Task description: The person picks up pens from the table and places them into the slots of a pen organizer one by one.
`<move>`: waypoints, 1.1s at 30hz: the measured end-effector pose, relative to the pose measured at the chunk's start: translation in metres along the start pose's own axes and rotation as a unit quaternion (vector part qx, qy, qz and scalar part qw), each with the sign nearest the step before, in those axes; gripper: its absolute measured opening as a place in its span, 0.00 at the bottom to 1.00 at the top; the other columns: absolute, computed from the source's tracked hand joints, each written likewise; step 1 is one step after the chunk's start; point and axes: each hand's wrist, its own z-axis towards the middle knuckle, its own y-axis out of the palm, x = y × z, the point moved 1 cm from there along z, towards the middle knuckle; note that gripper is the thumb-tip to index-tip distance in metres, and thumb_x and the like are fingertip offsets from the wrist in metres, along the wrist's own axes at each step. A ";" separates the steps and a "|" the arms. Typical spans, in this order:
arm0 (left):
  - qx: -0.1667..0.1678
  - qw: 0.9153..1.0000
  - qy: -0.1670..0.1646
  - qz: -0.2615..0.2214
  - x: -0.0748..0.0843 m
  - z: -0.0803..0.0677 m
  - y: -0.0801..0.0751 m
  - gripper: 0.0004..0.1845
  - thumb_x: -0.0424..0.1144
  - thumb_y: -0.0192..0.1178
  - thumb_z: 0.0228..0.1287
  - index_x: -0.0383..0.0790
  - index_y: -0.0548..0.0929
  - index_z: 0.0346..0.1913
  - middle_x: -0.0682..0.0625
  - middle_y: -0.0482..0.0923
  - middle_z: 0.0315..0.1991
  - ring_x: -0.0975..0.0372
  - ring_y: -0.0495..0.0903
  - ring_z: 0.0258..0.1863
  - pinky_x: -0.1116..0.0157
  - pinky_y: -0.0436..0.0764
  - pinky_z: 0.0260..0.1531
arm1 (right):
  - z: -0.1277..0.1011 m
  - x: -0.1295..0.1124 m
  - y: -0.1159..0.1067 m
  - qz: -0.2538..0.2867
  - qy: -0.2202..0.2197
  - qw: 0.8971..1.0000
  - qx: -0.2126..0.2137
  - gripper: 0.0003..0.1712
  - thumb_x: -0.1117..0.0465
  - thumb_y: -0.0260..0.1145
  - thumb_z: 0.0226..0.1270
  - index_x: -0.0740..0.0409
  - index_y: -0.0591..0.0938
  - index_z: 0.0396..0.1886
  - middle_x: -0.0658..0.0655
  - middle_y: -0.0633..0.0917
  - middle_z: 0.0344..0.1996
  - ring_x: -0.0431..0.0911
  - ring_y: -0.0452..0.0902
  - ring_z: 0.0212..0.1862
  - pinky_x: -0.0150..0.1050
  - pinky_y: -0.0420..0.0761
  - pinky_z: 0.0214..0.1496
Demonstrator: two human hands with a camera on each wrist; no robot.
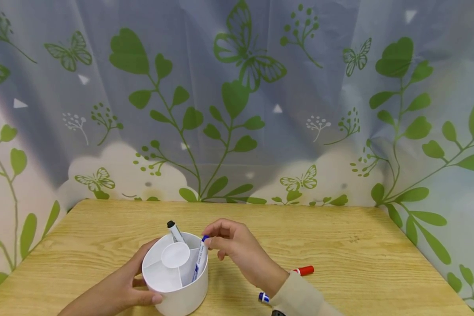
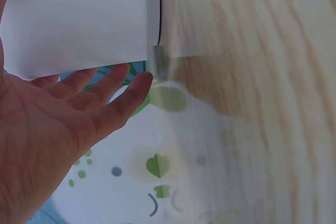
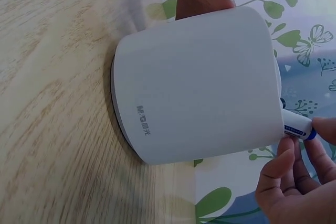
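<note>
A white round pen holder with divided compartments stands on the wooden table near its front edge. My left hand wraps round the holder's left side, thumb at the front; in the left wrist view its fingers lie along the white wall. My right hand pinches the top of a blue-capped marker that stands slanted in the holder's right compartment. The right wrist view shows that marker's end between my fingertips. A black-capped marker stands in the back compartment.
A red-capped marker and a blue-capped marker lie on the table right of the holder, partly hidden by my right sleeve. A curtain with green leaves and butterflies closes off the back and sides.
</note>
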 end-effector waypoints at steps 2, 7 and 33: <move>-0.001 1.000 0.000 0.004 0.000 0.000 -0.001 0.58 0.34 0.73 0.65 0.49 0.43 0.85 0.33 0.60 0.77 0.79 0.68 0.64 0.67 0.81 0.51 | -0.001 -0.001 -0.002 -0.002 -0.001 1.000 0.000 0.14 0.65 0.69 0.70 0.68 0.82 0.51 0.50 0.86 0.40 0.42 0.80 0.44 0.34 0.77 0.40; -0.001 1.000 -0.007 0.006 0.004 0.000 -0.002 0.55 0.36 0.74 0.65 0.52 0.47 0.85 0.36 0.63 0.75 0.77 0.72 0.63 0.68 0.82 0.52 | -0.003 -0.003 -0.011 0.000 0.004 1.000 -0.003 0.15 0.62 0.69 0.72 0.65 0.82 0.53 0.53 0.87 0.44 0.43 0.82 0.46 0.37 0.79 0.44; -0.017 0.999 -0.044 -0.011 0.000 0.000 -0.008 0.54 0.38 0.73 0.66 0.39 0.47 0.85 0.31 0.61 0.77 0.82 0.71 0.62 0.71 0.81 0.55 | -0.030 -0.005 -0.074 -0.046 0.027 0.999 -0.002 0.11 0.60 0.68 0.74 0.59 0.82 0.51 0.54 0.86 0.49 0.47 0.81 0.51 0.39 0.81 0.48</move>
